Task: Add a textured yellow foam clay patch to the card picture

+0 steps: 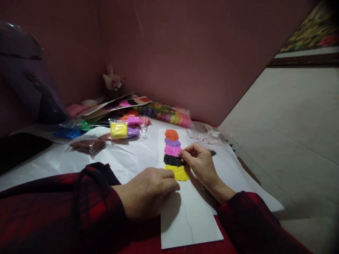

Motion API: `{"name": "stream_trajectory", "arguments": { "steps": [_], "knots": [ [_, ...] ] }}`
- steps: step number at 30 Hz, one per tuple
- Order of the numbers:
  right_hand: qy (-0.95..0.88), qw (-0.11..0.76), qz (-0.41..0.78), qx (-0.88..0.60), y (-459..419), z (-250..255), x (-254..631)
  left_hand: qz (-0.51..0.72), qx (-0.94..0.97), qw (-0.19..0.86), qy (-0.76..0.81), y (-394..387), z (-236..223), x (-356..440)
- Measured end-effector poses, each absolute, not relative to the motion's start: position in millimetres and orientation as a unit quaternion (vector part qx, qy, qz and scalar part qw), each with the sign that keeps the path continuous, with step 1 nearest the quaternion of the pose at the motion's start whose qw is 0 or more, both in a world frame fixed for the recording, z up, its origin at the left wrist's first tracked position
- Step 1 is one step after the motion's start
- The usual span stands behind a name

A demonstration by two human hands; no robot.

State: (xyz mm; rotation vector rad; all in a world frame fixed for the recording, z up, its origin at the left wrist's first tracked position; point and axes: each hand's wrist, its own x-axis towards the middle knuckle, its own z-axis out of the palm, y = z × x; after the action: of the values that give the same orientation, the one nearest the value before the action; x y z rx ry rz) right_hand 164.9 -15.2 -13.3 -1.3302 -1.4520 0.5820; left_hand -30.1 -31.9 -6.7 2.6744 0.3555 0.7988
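A long white card (192, 215) lies in front of me, its near end reaching past the white sheet. Down its upper half run textured clay bands: orange (171, 134), purple (172, 142), pink (172, 151), black (172, 160) and yellow (177, 173). Below them a thin drawn line continues down the card. My left hand (153, 190) rests on the card's left side, fingers curled and pressed together just under the yellow band; whatever they hold is hidden. My right hand (198, 161) pinches at the right edge of the pink and black bands, on something too small to name.
Bagged modelling clay, including a yellow block (118, 131) and a brown pack (88, 145), lies at the left. Behind are a pack of coloured clay (169, 114) and stacked cards (113, 106). A clear plastic bag (203, 135) sits at right; a dark flat object (23, 150) lies far left.
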Motion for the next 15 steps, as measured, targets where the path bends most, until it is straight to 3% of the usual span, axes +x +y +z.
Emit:
{"name": "stream_trajectory", "arguments": {
  "steps": [15],
  "knots": [
    [-0.613,0.504,0.246,-0.557,-16.1,-11.7,164.0,0.282,0.937,0.164,0.125,-31.7,-6.7,-29.4]
  ]
}}
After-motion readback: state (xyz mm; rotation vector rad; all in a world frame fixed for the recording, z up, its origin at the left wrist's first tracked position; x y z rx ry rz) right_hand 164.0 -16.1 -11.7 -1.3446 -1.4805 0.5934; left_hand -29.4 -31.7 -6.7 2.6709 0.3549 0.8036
